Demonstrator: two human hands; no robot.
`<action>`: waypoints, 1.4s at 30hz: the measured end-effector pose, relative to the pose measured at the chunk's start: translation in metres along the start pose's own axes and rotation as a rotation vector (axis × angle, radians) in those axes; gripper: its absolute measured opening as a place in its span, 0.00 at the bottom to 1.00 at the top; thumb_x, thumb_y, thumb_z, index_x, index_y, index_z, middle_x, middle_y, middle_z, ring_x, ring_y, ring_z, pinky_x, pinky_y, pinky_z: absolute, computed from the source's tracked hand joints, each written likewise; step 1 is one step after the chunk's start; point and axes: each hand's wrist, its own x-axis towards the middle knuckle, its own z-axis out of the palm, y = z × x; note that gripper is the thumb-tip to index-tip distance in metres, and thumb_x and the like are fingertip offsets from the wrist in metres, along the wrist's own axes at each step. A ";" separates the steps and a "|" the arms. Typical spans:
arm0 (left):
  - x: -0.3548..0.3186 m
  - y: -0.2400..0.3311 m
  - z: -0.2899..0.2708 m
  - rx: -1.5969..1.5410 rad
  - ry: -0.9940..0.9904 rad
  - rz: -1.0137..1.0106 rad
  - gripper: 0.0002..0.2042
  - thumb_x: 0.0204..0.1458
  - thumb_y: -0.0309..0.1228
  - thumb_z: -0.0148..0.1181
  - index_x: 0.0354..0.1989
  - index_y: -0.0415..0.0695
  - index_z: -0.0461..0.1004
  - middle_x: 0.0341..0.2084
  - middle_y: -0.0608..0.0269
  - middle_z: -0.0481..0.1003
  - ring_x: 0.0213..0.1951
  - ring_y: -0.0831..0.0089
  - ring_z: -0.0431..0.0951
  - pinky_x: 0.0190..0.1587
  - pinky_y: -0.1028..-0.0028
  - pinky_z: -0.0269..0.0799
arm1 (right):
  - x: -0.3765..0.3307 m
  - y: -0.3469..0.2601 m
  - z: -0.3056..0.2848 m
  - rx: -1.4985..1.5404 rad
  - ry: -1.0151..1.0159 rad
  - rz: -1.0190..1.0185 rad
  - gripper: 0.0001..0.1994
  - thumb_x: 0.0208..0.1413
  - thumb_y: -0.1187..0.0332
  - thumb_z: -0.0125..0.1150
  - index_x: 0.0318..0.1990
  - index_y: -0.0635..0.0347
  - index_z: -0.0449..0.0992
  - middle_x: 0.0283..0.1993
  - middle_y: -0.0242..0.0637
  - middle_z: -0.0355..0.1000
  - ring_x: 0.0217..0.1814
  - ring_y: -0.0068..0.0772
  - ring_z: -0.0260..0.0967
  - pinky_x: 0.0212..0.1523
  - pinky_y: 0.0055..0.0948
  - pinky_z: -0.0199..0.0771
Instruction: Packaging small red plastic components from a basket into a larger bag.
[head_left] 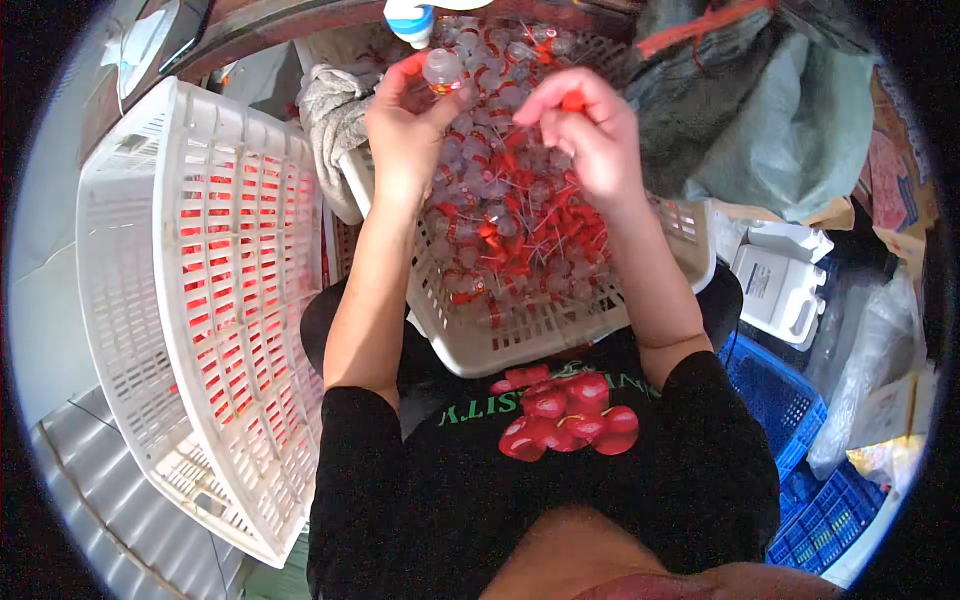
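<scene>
My left hand (405, 125) holds a small clear plastic bottle (441, 68) by its body, raised above a white slatted basket (520, 345) on my lap. My right hand (590, 125) pinches a small red cap (572, 100) just to the right of the bottle. The basket is full of several small clear bottles with red caps and thin straws (510, 220). Both hands hover over the far half of that heap.
A large white slatted crate (190, 300) stands tilted on my left, red showing through its slats. A blue crate (790, 420) and a white plastic jug (785, 285) sit on my right. Grey-green sacks (760, 110) lie at back right, a grey cloth (335, 115) at back left.
</scene>
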 end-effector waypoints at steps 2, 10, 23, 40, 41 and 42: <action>0.002 -0.001 -0.002 0.009 0.012 0.035 0.19 0.41 0.17 0.61 0.45 0.36 0.67 0.36 0.61 0.73 0.36 0.78 0.72 0.38 0.81 0.68 | 0.016 -0.004 0.008 0.092 0.039 -0.053 0.06 0.52 0.78 0.47 0.36 0.63 0.70 0.33 0.36 0.73 0.30 0.22 0.67 0.33 0.20 0.67; 0.001 0.008 -0.002 0.073 0.062 0.032 0.18 0.41 0.16 0.60 0.43 0.36 0.66 0.35 0.61 0.73 0.36 0.77 0.73 0.41 0.78 0.69 | 0.057 -0.037 0.056 0.402 0.287 -0.233 0.05 0.52 0.74 0.56 0.35 0.67 0.70 0.29 0.34 0.70 0.27 0.13 0.64 0.26 0.13 0.62; 0.003 0.007 -0.003 0.066 0.077 0.130 0.18 0.42 0.14 0.58 0.43 0.36 0.64 0.37 0.58 0.72 0.40 0.74 0.73 0.44 0.74 0.70 | 0.086 -0.024 0.068 0.500 0.189 -0.458 0.05 0.49 0.76 0.58 0.32 0.66 0.70 0.23 0.29 0.68 0.19 0.11 0.61 0.21 0.10 0.58; 0.001 0.009 -0.004 0.028 0.044 0.104 0.19 0.43 0.14 0.58 0.45 0.34 0.63 0.36 0.56 0.73 0.38 0.73 0.74 0.43 0.75 0.70 | 0.083 -0.005 0.072 0.733 0.151 -0.554 0.04 0.49 0.76 0.56 0.32 0.66 0.69 0.24 0.32 0.68 0.18 0.13 0.61 0.20 0.11 0.59; 0.002 0.010 -0.004 0.031 0.041 0.105 0.19 0.43 0.14 0.59 0.45 0.34 0.63 0.36 0.56 0.73 0.39 0.73 0.74 0.43 0.75 0.70 | 0.083 -0.003 0.071 0.733 0.153 -0.553 0.04 0.49 0.76 0.56 0.32 0.66 0.69 0.24 0.32 0.68 0.18 0.13 0.61 0.20 0.11 0.59; 0.002 0.010 -0.004 0.035 0.041 0.106 0.19 0.43 0.15 0.59 0.45 0.34 0.63 0.36 0.56 0.73 0.39 0.73 0.74 0.43 0.76 0.70 | 0.082 -0.003 0.071 0.732 0.150 -0.547 0.04 0.49 0.76 0.56 0.32 0.66 0.69 0.25 0.32 0.68 0.18 0.13 0.61 0.20 0.11 0.59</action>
